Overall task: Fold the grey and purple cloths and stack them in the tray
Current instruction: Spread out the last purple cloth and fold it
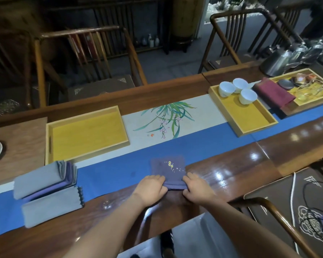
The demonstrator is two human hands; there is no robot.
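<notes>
Both hands pinched the near edge of a purple cloth point(168, 171), left hand point(151, 188) on its left corner, right hand point(197, 187) on its right corner, fingers curled over the doubled hem. The cloth lay on the blue runner point(119, 168), half over the bare wood of the bench point(231, 175), embroidered flower side up, already folded small.

Empty yellow tray point(88, 133) sat well to the left and further back. A pile of folded grey and purple cloths point(47, 185) lay on the runner in front of it, not yet in the tray.

Risks, as judgement:
- The next fold could go crooked if one hand pulled ahead of the other; the edges looked soft and already a bit uneven.
- The glossy wood could let the cloth slide, so the fold might open when released.
- Carrying it left to the tray one-handed could make the layers slip apart.
- The loose pile fanned at its right edge; bumping it with a forearm could topple it.
- Wrong tray was possible: a second yellow tray point(250, 118) with white cups point(247, 96) sat to the right.
</notes>
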